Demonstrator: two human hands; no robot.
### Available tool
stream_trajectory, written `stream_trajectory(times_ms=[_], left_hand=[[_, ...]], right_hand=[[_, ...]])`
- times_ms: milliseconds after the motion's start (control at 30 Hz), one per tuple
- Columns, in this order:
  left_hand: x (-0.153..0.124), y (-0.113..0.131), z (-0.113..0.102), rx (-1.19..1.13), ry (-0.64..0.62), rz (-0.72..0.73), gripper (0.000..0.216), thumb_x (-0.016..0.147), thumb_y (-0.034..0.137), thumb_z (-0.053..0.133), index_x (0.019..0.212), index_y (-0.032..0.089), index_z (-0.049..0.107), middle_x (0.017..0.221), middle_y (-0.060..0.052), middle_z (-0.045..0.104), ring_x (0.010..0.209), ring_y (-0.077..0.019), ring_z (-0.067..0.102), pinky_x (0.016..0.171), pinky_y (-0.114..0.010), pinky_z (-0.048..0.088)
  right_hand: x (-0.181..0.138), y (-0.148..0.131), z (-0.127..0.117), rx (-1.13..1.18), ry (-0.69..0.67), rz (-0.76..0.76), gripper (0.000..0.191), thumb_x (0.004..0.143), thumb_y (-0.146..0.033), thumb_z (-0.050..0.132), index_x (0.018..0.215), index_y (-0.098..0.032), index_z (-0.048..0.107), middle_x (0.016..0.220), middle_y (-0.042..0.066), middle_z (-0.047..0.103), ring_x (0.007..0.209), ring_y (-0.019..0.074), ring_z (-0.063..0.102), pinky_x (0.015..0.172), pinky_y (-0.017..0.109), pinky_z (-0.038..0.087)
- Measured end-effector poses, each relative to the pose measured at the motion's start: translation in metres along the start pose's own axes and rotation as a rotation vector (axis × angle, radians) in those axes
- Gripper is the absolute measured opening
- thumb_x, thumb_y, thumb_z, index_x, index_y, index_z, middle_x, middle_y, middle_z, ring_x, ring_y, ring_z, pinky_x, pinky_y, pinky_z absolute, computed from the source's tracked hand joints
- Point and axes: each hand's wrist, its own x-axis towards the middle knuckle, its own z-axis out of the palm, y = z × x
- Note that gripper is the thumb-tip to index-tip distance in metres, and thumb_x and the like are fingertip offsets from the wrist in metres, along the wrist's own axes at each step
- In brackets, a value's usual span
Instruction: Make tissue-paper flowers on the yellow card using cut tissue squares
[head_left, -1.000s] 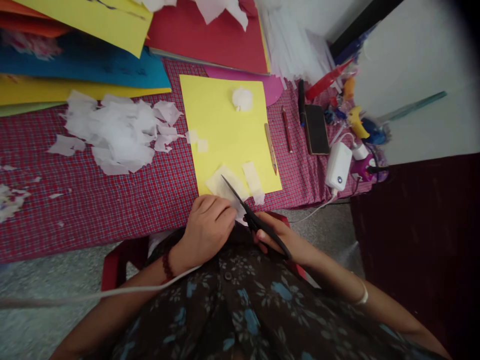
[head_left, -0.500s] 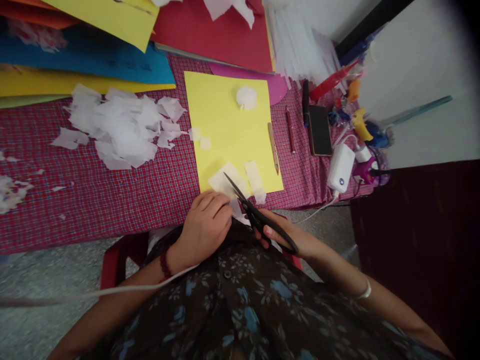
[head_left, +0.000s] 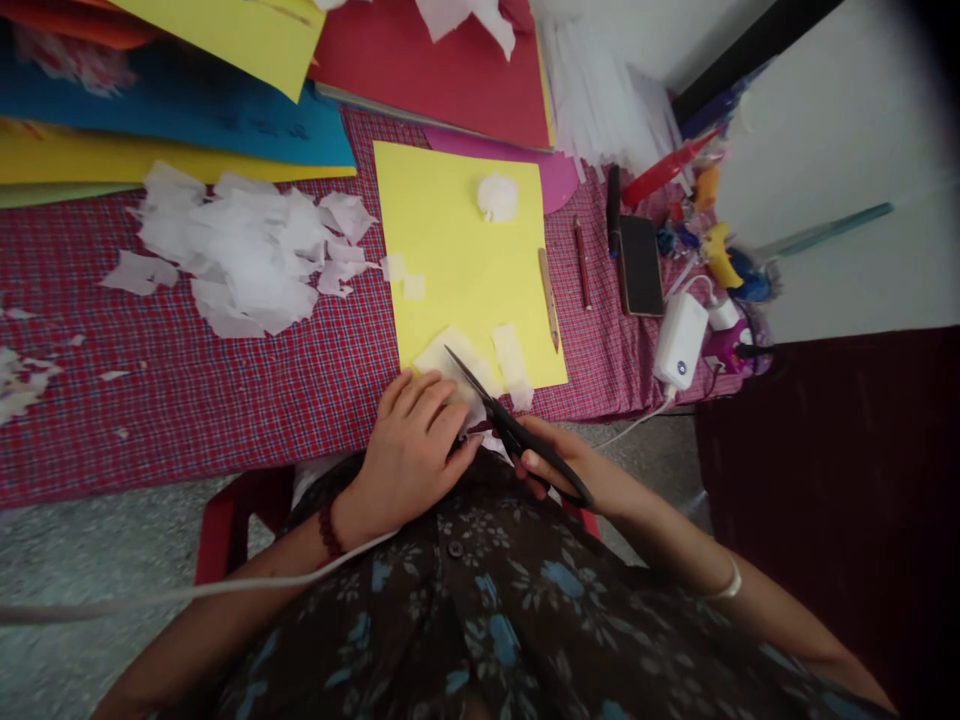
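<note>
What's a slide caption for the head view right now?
Black scissors in the right hand extend over white paper at the near edge of a yellow sheet, left hand alongside.

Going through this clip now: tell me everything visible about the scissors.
The scissors are black, with a slim, pointed, dark metal-looking blade and smooth, plastic-looking handles. They are in the right hand, fingers around the handles. They slant away from the person and leftward, the tip over a white paper piece at the yellow sheet's near edge. Whether the tip touches the paper, or how far the blades are open, cannot be told.
</note>
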Motion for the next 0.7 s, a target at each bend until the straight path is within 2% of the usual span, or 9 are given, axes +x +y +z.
stream_trajectory(times_ms=[200, 400, 700], left_hand=[[0.001, -0.001, 0.000, -0.008, 0.002, -0.008, 0.020, 0.090, 0.028, 0.063, 0.105, 0.016, 0.066, 0.117, -0.014, 0.071, 0.120, -0.0323, 0.060, 0.110, -0.056, 0.043], [0.001, 0.000, 0.001, 0.001, -0.004, -0.010, 0.018, 0.091, 0.027, 0.062, 0.103, 0.015, 0.067, 0.116, -0.013, 0.072, 0.119, -0.0316, 0.061, 0.110, -0.054, 0.043], [0.001, 0.000, 0.001, -0.012, 0.003, -0.017, 0.016, 0.092, 0.027, 0.060, 0.101, 0.015, 0.068, 0.119, -0.013, 0.071, 0.120, -0.0310, 0.061, 0.111, -0.054, 0.043]], right_hand=[[0.001, -0.005, -0.005, 0.049, 0.005, 0.059, 0.059, 0.083, -0.071, 0.064, 0.106, -0.017, 0.052, 0.074, -0.004, 0.052, 0.052, 0.0068, 0.045, 0.047, 0.021, 0.033], [0.000, -0.007, -0.019, -0.014, -0.133, -0.032, 0.060, 0.089, -0.073, 0.054, 0.107, -0.015, 0.053, 0.082, 0.001, 0.057, 0.066, 0.0106, 0.054, 0.058, 0.024, 0.041], [0.008, -0.029, -0.018, -0.120, -0.072, 0.034, 0.058, 0.087, -0.072, 0.059, 0.105, -0.017, 0.053, 0.077, -0.002, 0.054, 0.061, 0.0091, 0.053, 0.053, 0.022, 0.041]])
